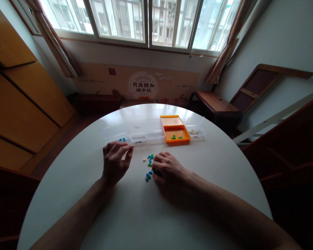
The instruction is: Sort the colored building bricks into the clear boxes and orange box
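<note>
On the left hand [114, 161], thumb and forefinger curve toward each other, tips close; I cannot tell whether they pinch anything. It hovers left of the orange box [184, 132] and nearer the person. The right hand [169, 167] has its fingers bent downward at the edge of the loose bricks [150, 165]; what they grip, if anything, is hidden. These blue, green and cream bricks lie scattered on the white tabletop [198, 208], on the person's side of the orange box and to its left. The orange box stands open, lid folded back, with a few green bricks [173, 136] inside. Left of it, three clear boxes [155, 134] form a row; blue bricks [123, 139] show at the farthest one. Right of it, another clear box [202, 132] holds cream bricks [193, 132]. Beyond it, past the tabletop, are a poster [142, 85] and a window [169, 22].
</note>
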Available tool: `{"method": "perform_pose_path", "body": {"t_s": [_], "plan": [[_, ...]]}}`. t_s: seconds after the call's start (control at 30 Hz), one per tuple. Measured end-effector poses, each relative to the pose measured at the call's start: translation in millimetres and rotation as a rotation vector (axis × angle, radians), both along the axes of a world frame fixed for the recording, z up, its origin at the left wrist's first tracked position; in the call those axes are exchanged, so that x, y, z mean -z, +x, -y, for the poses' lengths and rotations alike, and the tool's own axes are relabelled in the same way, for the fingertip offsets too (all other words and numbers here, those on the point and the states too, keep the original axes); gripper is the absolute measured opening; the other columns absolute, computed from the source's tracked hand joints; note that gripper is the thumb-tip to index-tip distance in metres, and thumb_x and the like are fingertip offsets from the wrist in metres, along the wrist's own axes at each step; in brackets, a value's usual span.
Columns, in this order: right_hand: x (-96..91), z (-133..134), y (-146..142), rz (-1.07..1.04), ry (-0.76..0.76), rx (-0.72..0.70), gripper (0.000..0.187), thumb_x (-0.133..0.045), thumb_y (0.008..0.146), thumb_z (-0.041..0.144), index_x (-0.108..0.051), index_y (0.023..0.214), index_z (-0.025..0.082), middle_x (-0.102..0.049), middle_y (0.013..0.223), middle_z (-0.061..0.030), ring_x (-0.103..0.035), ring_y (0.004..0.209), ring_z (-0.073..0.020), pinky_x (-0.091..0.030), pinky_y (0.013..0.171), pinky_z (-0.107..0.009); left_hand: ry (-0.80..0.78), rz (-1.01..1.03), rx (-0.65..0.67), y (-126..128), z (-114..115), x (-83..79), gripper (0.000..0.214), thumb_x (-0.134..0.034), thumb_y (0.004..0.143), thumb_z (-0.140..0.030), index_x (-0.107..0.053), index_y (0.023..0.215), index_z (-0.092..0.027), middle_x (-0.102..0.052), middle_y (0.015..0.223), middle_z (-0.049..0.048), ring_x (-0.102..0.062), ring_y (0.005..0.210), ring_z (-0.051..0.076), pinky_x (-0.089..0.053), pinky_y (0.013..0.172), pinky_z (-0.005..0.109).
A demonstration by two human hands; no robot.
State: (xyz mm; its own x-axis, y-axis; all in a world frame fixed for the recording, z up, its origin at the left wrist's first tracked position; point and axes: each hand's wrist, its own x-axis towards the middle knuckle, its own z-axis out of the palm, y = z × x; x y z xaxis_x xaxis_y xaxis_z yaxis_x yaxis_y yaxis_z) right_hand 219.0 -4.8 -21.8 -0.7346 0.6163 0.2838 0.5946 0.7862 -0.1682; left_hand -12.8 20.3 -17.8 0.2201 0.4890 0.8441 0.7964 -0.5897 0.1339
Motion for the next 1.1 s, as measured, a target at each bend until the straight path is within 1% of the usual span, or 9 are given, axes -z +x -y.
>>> {"method": "perform_pose_path", "body": {"t_s": [0.17, 0.37, 0.43, 0.53, 0.67, 0.77, 0.87, 0.97, 1.1], "plan": [[0.6, 1, -5, -0.055, -0.088, 0.023, 0.015, -0.069, 0.074, 0.029, -0.063, 0.083, 0.019, -0.062, 0.09, -0.0054, -0.049, 0.082, -0.0184, -0.035, 0.074, -0.031, -0.002, -0.046, 0.049, 2, 2, 0.1, 0.008, -0.065, 0.082, -0.016, -0.066, 0.086, -0.023, -0.067, 0.082, 0.0017, -0.058, 0.087, 0.021, -0.04, 0.083, 0.039], [2.9, -4, -5, -0.12, -0.112, -0.001, 0.01, -0.07, 0.075, 0.025, -0.064, 0.081, 0.019, -0.063, 0.089, -0.0048, -0.051, 0.084, -0.0188, -0.038, 0.078, -0.032, 0.03, -0.111, 0.111, 4, 6, -4.8, 0.011, -0.065, 0.081, -0.014, -0.064, 0.086, -0.023, -0.067, 0.08, 0.0008, -0.059, 0.085, 0.019, -0.04, 0.08, 0.036], [3.1, -6, -4, -0.214, -0.145, -0.012, 0.009, -0.07, 0.075, 0.023, -0.064, 0.08, 0.019, -0.062, 0.087, -0.0042, -0.053, 0.084, -0.0185, -0.041, 0.08, -0.033, 0.038, -0.126, 0.137, 6, 8, -7.1, 0.012, -0.065, 0.08, -0.013, -0.064, 0.087, -0.023, -0.067, 0.08, 0.0005, -0.059, 0.085, 0.019, -0.041, 0.08, 0.036], [0.4, -8, -5, -0.445, -0.272, -0.022, 0.007, -0.069, 0.075, 0.018, -0.064, 0.08, 0.019, -0.06, 0.086, -0.0031, -0.055, 0.084, -0.017, -0.044, 0.082, -0.031, 0.028, -0.146, 0.217, 10, 13, -10.8, 0.016, -0.066, 0.079, -0.014, -0.063, 0.092, -0.024, -0.067, 0.08, 0.0002, -0.06, 0.085, 0.019, -0.043, 0.082, 0.036], [-7.1, -8, -8, -0.711, -0.495, 0.008, 0.001, -0.065, 0.079, 0.018, -0.064, 0.079, 0.018, -0.054, 0.083, -0.0007, -0.055, 0.075, -0.0121, -0.046, 0.073, -0.025, 0.005, -0.168, 0.343, 18, 21, -15.4, 0.021, -0.068, 0.078, -0.018, -0.063, 0.098, -0.025, -0.068, 0.084, 0.0005, -0.06, 0.087, 0.019, -0.043, 0.088, 0.038], [-10.8, -8, -9, -0.78, -0.607, 0.013, 0.006, -0.064, 0.081, 0.023, -0.064, 0.079, 0.017, -0.052, 0.081, 0.0005, -0.052, 0.069, -0.0099, -0.044, 0.067, -0.023, 0.005, -0.158, 0.382, 21, 23, -18.1, 0.021, -0.068, 0.077, -0.015, -0.062, 0.095, -0.024, -0.069, 0.084, 0.0001, -0.06, 0.087, 0.018, -0.043, 0.089, 0.039], [-10.5, -9, -8, -0.803, -0.68, 0.019, 0.012, -0.065, 0.081, 0.028, -0.064, 0.082, 0.016, -0.052, 0.081, 0.0004, -0.049, 0.066, -0.0096, -0.042, 0.062, -0.023, 0.008, -0.138, 0.387, 22, 24, -19.5, 0.021, -0.066, 0.077, -0.012, -0.061, 0.094, -0.024, -0.068, 0.081, 0.0, -0.06, 0.084, 0.018, -0.044, 0.087, 0.038], [-7.6, -10, -8, -0.849, -0.746, 0.014, 0.019, -0.063, 0.083, 0.035, -0.064, 0.085, 0.016, -0.053, 0.079, 0.0001, -0.047, 0.064, -0.0097, -0.041, 0.06, -0.023, 0.001, -0.152, 0.378, 23, 23, -18.5, 0.019, -0.067, 0.078, -0.015, -0.061, 0.094, -0.023, -0.068, 0.082, 0.0009, -0.06, 0.085, 0.019, -0.045, 0.086, 0.038], [-4.5, -12, -10, -0.87, -0.719, -0.006, 0.023, -0.061, 0.086, 0.039, -0.065, 0.086, 0.016, -0.055, 0.081, -0.0011, -0.051, 0.069, -0.0114, -0.043, 0.066, -0.025, 0.029, -0.159, 0.362, 24, 21, -15.0, 0.017, -0.07, 0.078, -0.016, -0.061, 0.092, -0.023, -0.069, 0.082, 0.0001, -0.06, 0.085, 0.017, -0.045, 0.087, 0.036]]}}
